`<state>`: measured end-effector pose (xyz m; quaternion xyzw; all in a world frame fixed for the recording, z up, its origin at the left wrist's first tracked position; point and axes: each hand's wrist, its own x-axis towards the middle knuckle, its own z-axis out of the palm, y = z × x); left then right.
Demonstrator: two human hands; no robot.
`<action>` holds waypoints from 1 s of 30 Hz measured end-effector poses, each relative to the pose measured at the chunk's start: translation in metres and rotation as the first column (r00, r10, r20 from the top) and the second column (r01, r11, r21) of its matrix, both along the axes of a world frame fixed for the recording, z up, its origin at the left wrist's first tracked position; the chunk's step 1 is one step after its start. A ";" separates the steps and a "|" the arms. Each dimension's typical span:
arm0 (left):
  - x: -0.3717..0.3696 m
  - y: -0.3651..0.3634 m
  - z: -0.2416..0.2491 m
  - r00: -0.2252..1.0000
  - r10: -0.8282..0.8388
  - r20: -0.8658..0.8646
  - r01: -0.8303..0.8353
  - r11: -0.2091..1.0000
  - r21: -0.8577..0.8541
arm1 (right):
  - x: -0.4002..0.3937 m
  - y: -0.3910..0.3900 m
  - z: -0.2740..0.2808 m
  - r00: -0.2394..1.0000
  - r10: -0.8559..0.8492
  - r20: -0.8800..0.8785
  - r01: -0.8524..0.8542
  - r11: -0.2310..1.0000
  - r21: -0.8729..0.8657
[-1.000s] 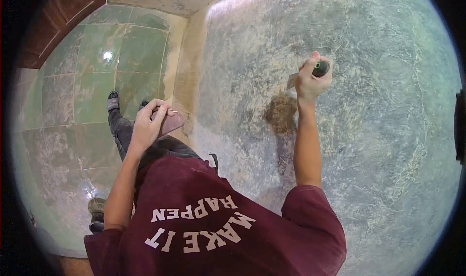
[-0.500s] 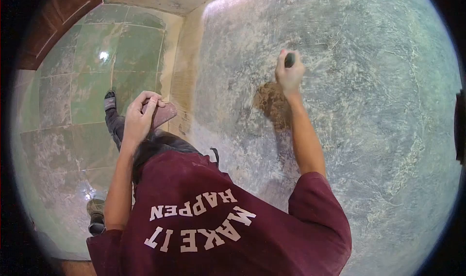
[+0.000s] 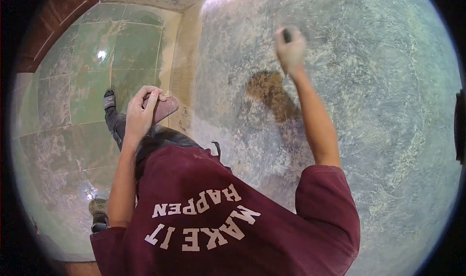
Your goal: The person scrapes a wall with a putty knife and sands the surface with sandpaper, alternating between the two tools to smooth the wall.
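Observation:
My right hand (image 3: 291, 52), blurred by motion, is closed around a dark-handled tool (image 3: 287, 35) at the mottled grey wall (image 3: 369, 106). Only the rounded end of the handle shows; the tool's working part is hidden by the hand. Lower down and to the left, in front of my body, my left hand (image 3: 142, 112) pinches a flat, dusty maroon piece with rounded corners (image 3: 166, 108). Its exact kind I cannot make out. Pale dust coats the fingers of my left hand.
Green floor tiles (image 3: 92, 89) with whitish smears lie to the left, under my feet. A narrow tan wall strip (image 3: 180, 82) meets the grey wall at the corner. Brown panelled wood (image 3: 58, 21) stands at the upper left.
My right hand has moved up along the wall with the dark-handled tool, its shadow shifting slightly left. The left hand keeps its hold on the maroon piece, nearly still.

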<state>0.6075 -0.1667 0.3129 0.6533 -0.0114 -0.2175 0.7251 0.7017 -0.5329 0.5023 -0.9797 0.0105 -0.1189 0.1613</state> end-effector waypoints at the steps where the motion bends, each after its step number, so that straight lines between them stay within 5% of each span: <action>1: -0.001 0.001 -0.001 1.000 0.019 0.006 -0.019 1.000 0.005 | -0.015 -0.016 -0.024 0.994 0.097 -0.058 -0.104 0.987 -0.120; 4: -0.003 0.006 -0.001 0.997 0.062 -0.035 -0.063 0.997 -0.041 | 0.000 0.008 -0.018 0.979 0.158 -0.128 -0.175 0.975 -0.136; 5: -0.006 0.006 -0.002 0.997 0.060 -0.041 -0.061 0.997 -0.041 | 0.013 0.011 -0.007 0.963 0.019 -0.268 -0.006 0.999 0.050; 6: -0.006 0.007 -0.004 0.997 0.064 -0.037 -0.065 0.997 -0.035 | 0.019 0.016 0.006 0.963 0.014 -0.271 0.000 0.999 0.052; 8: -0.007 0.009 -0.003 0.997 0.070 -0.029 -0.071 0.997 -0.030 | 0.028 0.022 0.025 0.997 -0.060 -0.055 0.061 0.998 0.018; 10: -0.009 0.008 0.001 0.997 0.076 -0.029 -0.077 0.997 -0.032 | 0.008 0.003 -0.005 0.997 -0.079 -0.027 0.080 0.996 0.035; 12: -0.011 0.009 0.001 0.997 0.082 -0.015 -0.082 0.996 -0.036 | -0.015 -0.012 -0.034 0.996 0.055 -0.070 -0.067 0.981 -0.183; 14: -0.011 0.010 -0.003 0.994 0.112 -0.008 -0.112 0.993 -0.027 | -0.002 -0.016 -0.030 0.992 0.088 -0.093 -0.107 0.971 -0.216; 16: -0.015 0.010 -0.008 0.993 0.112 -0.033 -0.114 0.992 -0.047 | 0.001 0.022 0.008 0.982 -0.135 -0.130 0.137 0.990 0.010; 18: -0.017 0.006 -0.009 0.994 0.106 -0.029 -0.107 0.994 -0.032 | 0.002 0.001 -0.002 0.984 -0.139 -0.107 0.148 0.986 0.071; 20: -0.017 0.002 -0.006 0.995 0.101 -0.018 -0.102 0.994 -0.032 | -0.019 -0.042 -0.042 0.999 -0.014 -0.043 0.008 0.989 -0.147; 22: -0.018 -0.001 -0.004 0.995 0.097 0.016 -0.096 0.995 -0.041 | -0.017 -0.031 -0.033 0.998 0.031 -0.056 -0.040 0.986 -0.163; 26: -0.023 0.003 -0.006 0.993 0.113 -0.009 -0.114 0.993 -0.028 | -0.012 0.002 -0.003 0.991 -0.134 -0.015 0.135 0.983 0.127; 28: -0.022 0.003 -0.007 0.994 0.111 0.022 -0.111 0.994 0.010 | -0.021 -0.022 -0.020 0.984 -0.107 -0.144 0.100 0.993 -0.057; 30: -0.024 0.005 -0.006 0.993 0.115 0.021 -0.115 0.993 0.002 | -0.019 -0.025 -0.030 0.998 0.014 -0.065 -0.025 0.987 -0.157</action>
